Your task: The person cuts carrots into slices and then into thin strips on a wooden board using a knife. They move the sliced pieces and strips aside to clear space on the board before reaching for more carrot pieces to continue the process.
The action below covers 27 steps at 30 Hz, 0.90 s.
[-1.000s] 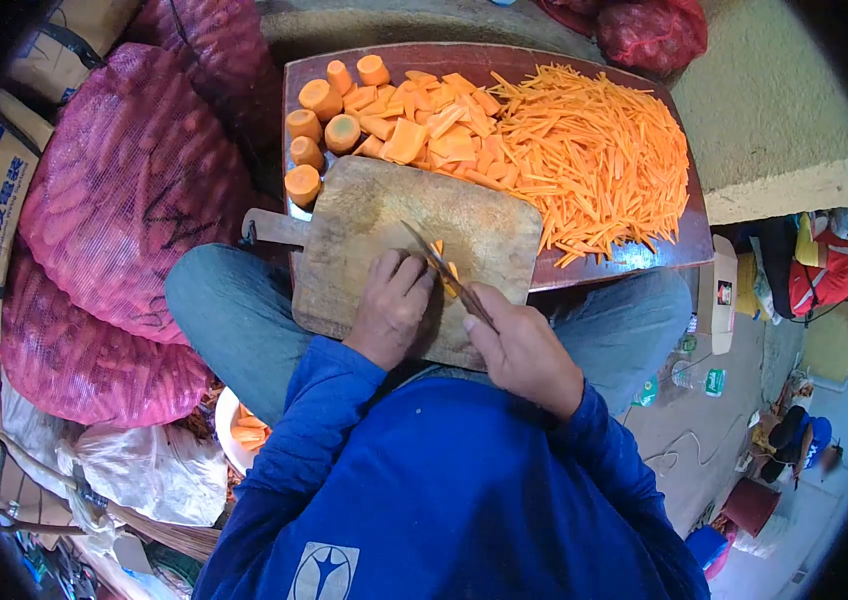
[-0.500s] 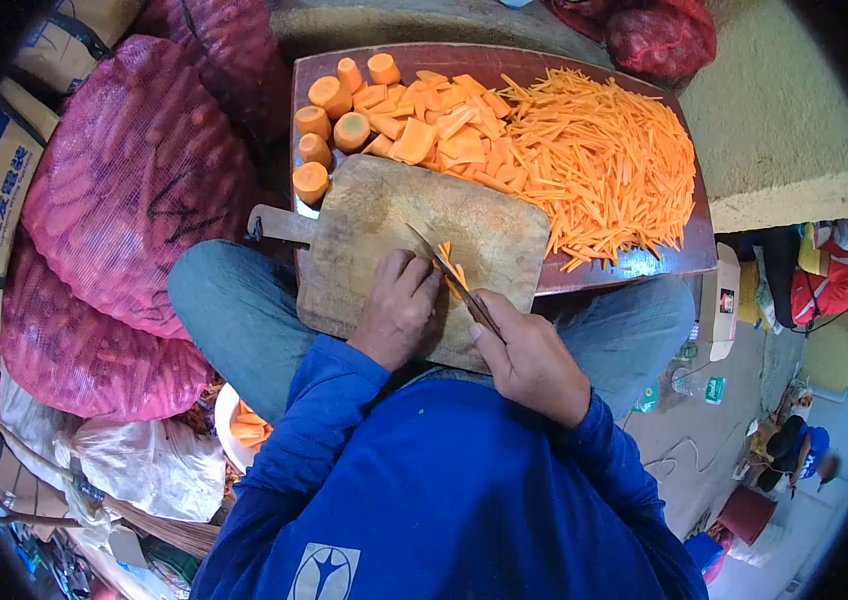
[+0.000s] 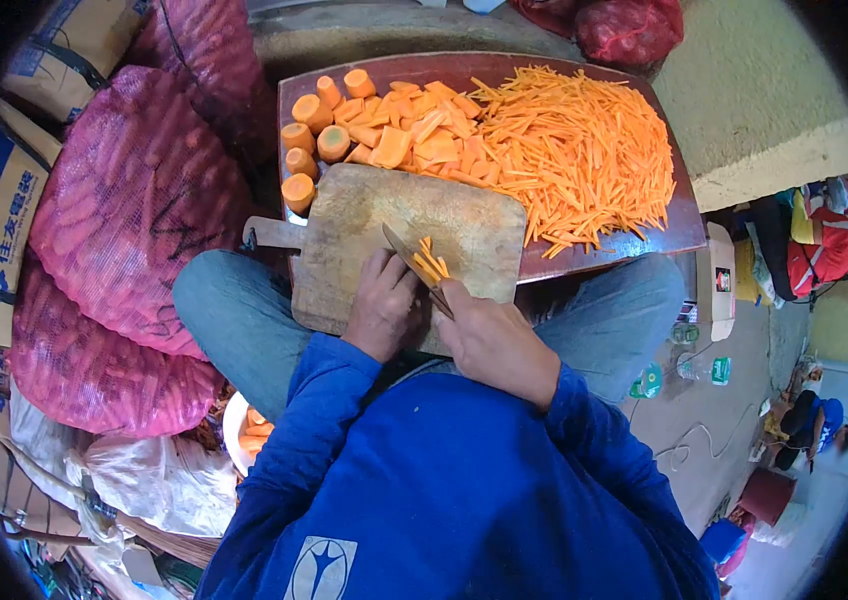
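A worn wooden cutting board (image 3: 354,225) lies across my lap, its handle pointing left. My right hand (image 3: 499,345) grips a knife (image 3: 407,254), whose blade slants up and left over the board. Just right of the blade lie a few cut carrot strips (image 3: 431,262). My left hand (image 3: 384,305) rests on the board against the blade's left side, fingers curled under; whatever they press down on is hidden. Beyond the board, a low table (image 3: 686,210) carries carrot chunks (image 3: 314,112), flat carrot slices (image 3: 436,148) and a large heap of carrot shreds (image 3: 584,150).
Pink mesh sacks of carrots (image 3: 134,210) are stacked at the left beside cardboard boxes (image 3: 9,220). A white bowl (image 3: 235,430) with carrot pieces stands by my left side. To the right are plastic bottles (image 3: 689,366), a person in red (image 3: 824,255) and a person in blue (image 3: 824,425).
My right hand and the knife have shifted left and slightly up, with the blade tilted flatter. The strips beside it lie more spread. The whole view has shifted a little.
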{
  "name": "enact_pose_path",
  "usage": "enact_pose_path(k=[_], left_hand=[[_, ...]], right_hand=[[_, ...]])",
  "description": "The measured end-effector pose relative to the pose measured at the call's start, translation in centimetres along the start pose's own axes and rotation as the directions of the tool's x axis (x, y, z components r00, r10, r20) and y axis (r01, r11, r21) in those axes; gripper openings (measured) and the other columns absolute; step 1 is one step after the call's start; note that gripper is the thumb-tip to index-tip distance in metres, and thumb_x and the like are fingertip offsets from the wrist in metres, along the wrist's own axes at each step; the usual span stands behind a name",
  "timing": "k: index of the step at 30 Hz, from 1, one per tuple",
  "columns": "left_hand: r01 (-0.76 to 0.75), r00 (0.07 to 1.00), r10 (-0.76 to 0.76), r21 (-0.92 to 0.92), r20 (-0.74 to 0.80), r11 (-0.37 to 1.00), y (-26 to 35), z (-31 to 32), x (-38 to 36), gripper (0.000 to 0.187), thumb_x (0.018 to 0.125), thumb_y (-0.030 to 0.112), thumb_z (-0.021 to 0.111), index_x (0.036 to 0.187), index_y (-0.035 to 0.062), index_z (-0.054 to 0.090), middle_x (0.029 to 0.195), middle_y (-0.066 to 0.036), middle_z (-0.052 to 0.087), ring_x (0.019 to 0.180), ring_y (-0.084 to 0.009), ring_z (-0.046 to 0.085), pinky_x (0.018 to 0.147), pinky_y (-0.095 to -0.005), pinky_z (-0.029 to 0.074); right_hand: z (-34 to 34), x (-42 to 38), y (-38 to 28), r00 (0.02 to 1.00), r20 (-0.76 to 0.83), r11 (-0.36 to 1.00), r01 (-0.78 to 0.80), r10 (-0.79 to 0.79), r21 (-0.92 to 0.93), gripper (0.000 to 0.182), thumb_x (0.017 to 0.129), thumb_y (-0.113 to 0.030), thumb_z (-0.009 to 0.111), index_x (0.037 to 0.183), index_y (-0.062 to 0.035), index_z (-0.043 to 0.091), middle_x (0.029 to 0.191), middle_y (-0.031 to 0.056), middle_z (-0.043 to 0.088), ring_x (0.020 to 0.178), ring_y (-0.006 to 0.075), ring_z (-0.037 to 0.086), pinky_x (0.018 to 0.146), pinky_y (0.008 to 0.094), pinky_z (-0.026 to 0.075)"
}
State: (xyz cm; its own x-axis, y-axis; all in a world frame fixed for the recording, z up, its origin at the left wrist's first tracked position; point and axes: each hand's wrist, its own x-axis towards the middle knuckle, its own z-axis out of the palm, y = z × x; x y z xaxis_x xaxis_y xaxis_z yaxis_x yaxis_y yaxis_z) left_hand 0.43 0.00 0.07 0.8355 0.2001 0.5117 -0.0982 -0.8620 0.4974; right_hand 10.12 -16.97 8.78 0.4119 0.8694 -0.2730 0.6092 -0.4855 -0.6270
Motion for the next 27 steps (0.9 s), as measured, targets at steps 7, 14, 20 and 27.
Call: enact_pose_path(k=[7,14,20,27], left_hand=[[0.075,0.997,-0.076,-0.047,-0.021,0.996,-0.1,0.2,-0.5,0.032,0.077,-0.003,0.078,0.108,-0.0018,0.073,0.107,-0.019,0.069,0.100,-0.0397,0.064,0.085,-0.0467,0.056],[0.222,0.916,-0.281,-0.220,-0.287,0.950,0.2,-0.8,0.4,0.013,0.082,-0.005,0.081,0.094,-0.0022,0.076,0.094,-0.016,0.071,0.087,-0.0348,0.068,0.078,-0.0406,0.055],[0.271,0.926,-0.316,-0.219,-0.207,0.937,-0.5,-0.2,-0.2,0.015,0.081,-0.002,0.080,0.095,0.0018,0.076,0.094,-0.011,0.069,0.092,-0.0340,0.065,0.082,-0.0437,0.050],[0.208,0.969,-0.216,-0.076,-0.116,0.975,-0.5,-0.2,0.1,0.015,0.082,0.002,0.082,0.095,0.0061,0.075,0.097,-0.008,0.068,0.095,-0.0325,0.061,0.085,-0.0449,0.046]], right_hand=[[-1.6,-0.5,0.7,0.957,-0.290,0.872,0.147,-0.006,0.467,0.027,0.107,-0.013,0.063,0.128,0.0033,0.062,0.081,0.0227,0.060,0.068,0.0371,0.061,0.069,0.0444,0.053],[-1.3,-1.3,1.4,0.981,-0.172,0.925,0.147,-0.091,0.349,0.032,0.106,-0.014,0.064,0.133,0.0028,0.063,0.087,0.0217,0.067,0.075,0.0303,0.068,0.072,0.0413,0.055],[-2.7,-0.9,5.2,0.980,-0.181,0.960,0.130,-0.086,0.247,0.031,0.104,-0.016,0.065,0.129,0.0031,0.066,0.090,0.0255,0.069,0.079,0.0356,0.073,0.075,0.0434,0.057],[-9.2,1.1,10.4,0.855,-0.515,0.998,0.041,-0.065,-0.057,0.032,0.101,-0.018,0.071,0.125,0.0032,0.068,0.092,0.0304,0.072,0.086,0.0499,0.072,0.074,0.0499,0.057]])
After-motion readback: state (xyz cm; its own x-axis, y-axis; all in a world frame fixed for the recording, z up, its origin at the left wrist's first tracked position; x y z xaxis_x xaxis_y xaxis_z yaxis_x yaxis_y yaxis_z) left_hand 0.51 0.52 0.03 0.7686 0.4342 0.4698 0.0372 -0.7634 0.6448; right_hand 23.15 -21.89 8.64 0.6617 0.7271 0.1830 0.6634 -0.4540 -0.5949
